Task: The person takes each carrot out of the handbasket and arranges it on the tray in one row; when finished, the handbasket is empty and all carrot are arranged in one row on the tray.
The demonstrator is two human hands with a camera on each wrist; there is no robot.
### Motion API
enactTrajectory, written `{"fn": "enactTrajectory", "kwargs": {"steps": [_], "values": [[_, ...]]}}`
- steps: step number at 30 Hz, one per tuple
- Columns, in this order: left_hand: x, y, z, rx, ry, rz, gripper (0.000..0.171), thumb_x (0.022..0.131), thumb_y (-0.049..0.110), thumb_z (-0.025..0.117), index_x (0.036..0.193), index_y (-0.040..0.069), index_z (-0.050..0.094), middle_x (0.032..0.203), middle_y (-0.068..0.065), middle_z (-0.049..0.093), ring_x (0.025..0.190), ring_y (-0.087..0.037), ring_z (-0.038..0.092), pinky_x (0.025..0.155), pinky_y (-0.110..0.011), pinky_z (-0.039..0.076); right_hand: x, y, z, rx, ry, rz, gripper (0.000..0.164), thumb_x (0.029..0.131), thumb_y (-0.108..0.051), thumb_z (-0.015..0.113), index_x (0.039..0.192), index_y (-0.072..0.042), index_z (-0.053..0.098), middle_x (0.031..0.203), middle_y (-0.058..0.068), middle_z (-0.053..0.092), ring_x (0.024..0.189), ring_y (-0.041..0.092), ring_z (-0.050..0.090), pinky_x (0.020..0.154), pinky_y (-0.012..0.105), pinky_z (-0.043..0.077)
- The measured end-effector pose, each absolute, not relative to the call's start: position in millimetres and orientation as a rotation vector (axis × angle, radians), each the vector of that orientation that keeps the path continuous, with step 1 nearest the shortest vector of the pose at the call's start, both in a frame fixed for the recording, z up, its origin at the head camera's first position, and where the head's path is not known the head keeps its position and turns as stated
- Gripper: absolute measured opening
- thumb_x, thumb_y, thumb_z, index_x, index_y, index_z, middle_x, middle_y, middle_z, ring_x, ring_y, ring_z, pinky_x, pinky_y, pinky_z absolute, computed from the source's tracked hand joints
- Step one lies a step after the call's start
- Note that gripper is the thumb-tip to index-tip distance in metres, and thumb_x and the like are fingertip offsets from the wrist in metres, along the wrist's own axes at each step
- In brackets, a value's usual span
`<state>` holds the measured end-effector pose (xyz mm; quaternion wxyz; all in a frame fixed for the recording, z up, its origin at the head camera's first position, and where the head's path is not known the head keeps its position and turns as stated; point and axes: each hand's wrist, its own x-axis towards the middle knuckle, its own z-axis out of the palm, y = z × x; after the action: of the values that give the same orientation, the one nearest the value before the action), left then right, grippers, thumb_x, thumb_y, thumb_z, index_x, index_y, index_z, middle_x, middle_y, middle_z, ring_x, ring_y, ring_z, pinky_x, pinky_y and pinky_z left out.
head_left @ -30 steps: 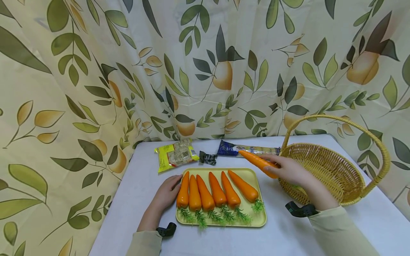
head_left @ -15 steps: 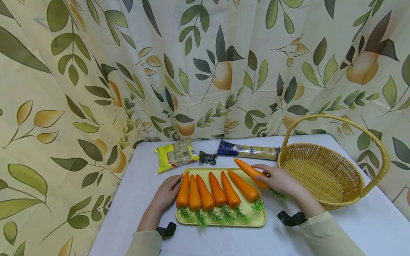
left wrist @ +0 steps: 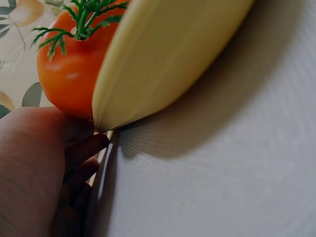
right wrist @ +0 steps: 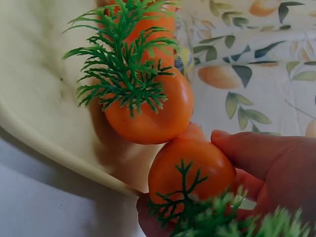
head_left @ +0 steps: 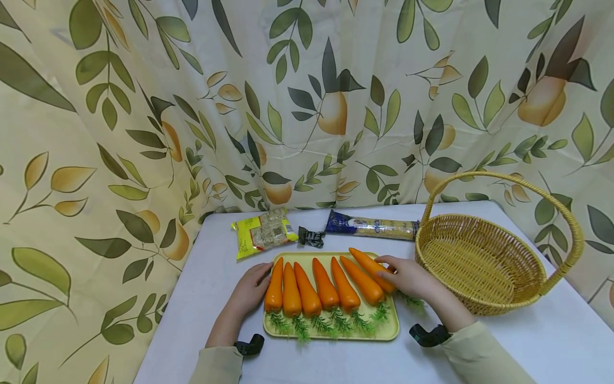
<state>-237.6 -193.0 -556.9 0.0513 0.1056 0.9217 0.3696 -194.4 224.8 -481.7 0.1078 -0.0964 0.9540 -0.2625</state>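
A pale yellow tray bears a row of several orange carrots with green fronds toward me. My left hand holds the tray's left rim, its thumb beside the leftmost carrot and its fingers at the rim's outer side. At the tray's right edge, my right hand grips another carrot near its thick end, thumb on one side and fingers on the other. In the right wrist view this held carrot touches the neighbouring carrot. Its frond hangs out past the rim.
A woven basket with a tall handle stands right of the tray. Behind the tray lie a yellow packet, a small black wrapped item and a long blue-ended noodle packet. A leaf-patterned curtain hangs behind the white table.
My right hand has brought its carrot leftward and down from near the basket to the tray's right edge. The neighbouring carrot has shifted slightly left. My left hand has stayed still.
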Motion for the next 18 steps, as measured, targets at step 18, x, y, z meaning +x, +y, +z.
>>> {"fn": "enactTrajectory", "kwargs": {"steps": [18], "values": [[-236.6, -192.5, -556.0, 0.302, 2.807, 1.124, 0.043, 0.103, 0.03, 0.052, 0.146, 0.024, 0.051, 0.148, -0.005, 0.051, 0.141, -0.028, 0.043, 0.117, -0.054, 0.034, -187.7, 209.3, -491.2, -0.2, 2.829, -0.787, 0.042, 0.098, -0.039, 0.06, 0.13, -0.011, 0.061, 0.087, 0.0, 0.064, 0.071, 0.013, 0.053, 0.063, 0.029, 0.043]]}}
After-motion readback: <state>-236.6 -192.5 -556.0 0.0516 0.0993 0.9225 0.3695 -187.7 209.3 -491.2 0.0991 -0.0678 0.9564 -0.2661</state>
